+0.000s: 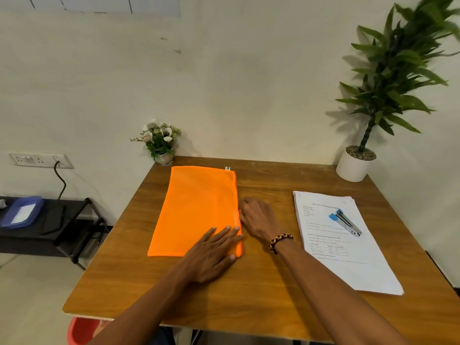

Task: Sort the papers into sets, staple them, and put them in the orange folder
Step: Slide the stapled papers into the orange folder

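Observation:
The orange folder (196, 210) lies flat on the left half of the wooden table (261, 282), its zipper edge facing right. My left hand (211, 255) rests palm down on the folder's near right corner, fingers spread. My right hand (258, 217) sits at the folder's right edge, with its fingertips against that edge; whether they pinch anything is hidden. A stack of printed papers (348, 255) lies on the right side of the table. A silver stapler with blue ends (346, 221) rests on top of the stack.
A small pot of white flowers (160, 143) stands at the table's back left corner and a tall green plant in a white pot (356, 165) at the back right. A dark low shelf (49, 227) with a blue box stands left of the table. A red bin (82, 331) sits under the near edge.

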Action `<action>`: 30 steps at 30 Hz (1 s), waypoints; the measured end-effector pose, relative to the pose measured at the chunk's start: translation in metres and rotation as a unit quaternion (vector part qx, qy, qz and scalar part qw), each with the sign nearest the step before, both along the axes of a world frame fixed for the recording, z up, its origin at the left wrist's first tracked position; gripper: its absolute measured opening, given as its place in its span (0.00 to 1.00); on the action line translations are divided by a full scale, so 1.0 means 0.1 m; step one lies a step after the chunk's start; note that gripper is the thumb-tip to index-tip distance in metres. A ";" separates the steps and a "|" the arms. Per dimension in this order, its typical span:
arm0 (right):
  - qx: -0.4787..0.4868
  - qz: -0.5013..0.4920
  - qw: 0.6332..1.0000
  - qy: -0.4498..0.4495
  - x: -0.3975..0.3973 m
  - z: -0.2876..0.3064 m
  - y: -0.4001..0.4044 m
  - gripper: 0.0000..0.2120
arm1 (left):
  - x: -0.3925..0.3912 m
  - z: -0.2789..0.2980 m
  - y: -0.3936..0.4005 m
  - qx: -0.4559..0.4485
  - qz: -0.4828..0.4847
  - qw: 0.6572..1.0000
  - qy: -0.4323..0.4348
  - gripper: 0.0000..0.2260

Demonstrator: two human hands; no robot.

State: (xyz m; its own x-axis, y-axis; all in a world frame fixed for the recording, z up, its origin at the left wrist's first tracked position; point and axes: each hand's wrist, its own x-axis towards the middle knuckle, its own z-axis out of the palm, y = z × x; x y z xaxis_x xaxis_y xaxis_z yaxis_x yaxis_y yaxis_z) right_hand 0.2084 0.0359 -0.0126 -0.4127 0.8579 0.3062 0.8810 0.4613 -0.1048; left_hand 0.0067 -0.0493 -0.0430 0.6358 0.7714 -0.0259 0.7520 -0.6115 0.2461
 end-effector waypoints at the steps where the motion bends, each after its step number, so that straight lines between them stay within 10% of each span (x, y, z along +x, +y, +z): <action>1: 0.001 -0.001 1.000 0.007 0.01 -0.01 0.02 0.11 | -0.01 0.01 -0.01 -0.006 -0.006 1.000 -0.008 0.24; 10: -0.084 0.016 0.996 0.040 0.03 -0.04 0.05 0.11 | -0.01 0.05 0.21 -0.054 0.132 0.968 -0.206 0.21; 19: -0.280 0.101 0.951 0.086 0.24 0.07 -0.01 0.07 | 0.16 -0.07 0.59 0.021 0.129 0.991 0.004 0.50; 30: -0.085 -0.031 0.996 0.025 0.39 0.07 0.37 0.09 | 0.12 -0.08 0.53 0.023 0.085 0.995 0.036 0.42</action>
